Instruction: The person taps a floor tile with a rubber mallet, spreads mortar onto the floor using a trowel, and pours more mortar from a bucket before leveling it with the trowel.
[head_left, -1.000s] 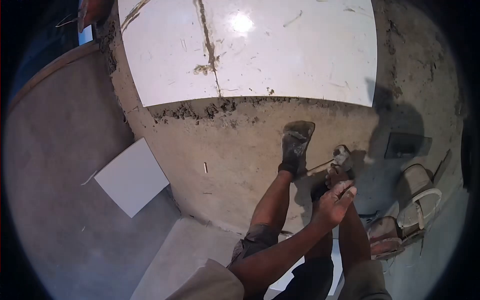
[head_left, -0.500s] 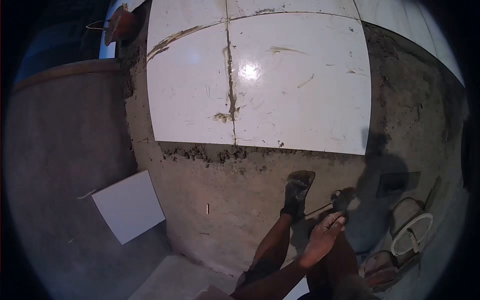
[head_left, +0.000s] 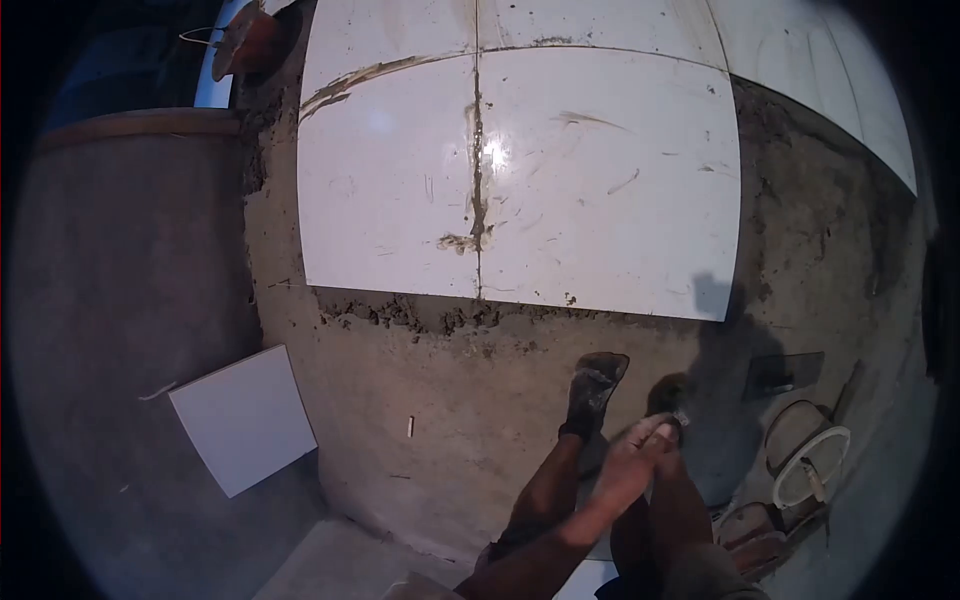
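My left hand [head_left: 630, 460] reaches in from the lower middle, its fingers drawn together and curled. My right hand [head_left: 667, 436] meets it at the fingertips and is mostly hidden behind it. A small pale bit [head_left: 682, 417] shows just past the fingers; what the hands hold between them I cannot tell. Both hands are low over my legs, beside my left foot [head_left: 595, 385] in a dark, dusty sock. Beyond my feet lie large white floor tiles [head_left: 610, 180], smeared with mortar along their joint. Crumbly mortar [head_left: 440, 312] lines their near edge.
A loose white tile [head_left: 243, 420] lies left, near a short white stick [head_left: 410, 427]. At right are a flat dark trowel [head_left: 765, 376] and a tipped container with a white rim [head_left: 848, 462]. A reddish bucket [head_left: 250, 42] with a wire handle stands far left.
My joined hands have shifted slightly left. The light stick and dark rounded end visible beyond them earlier no longer show clearly. The view has tilted a little, with the floor things otherwise unmoved.
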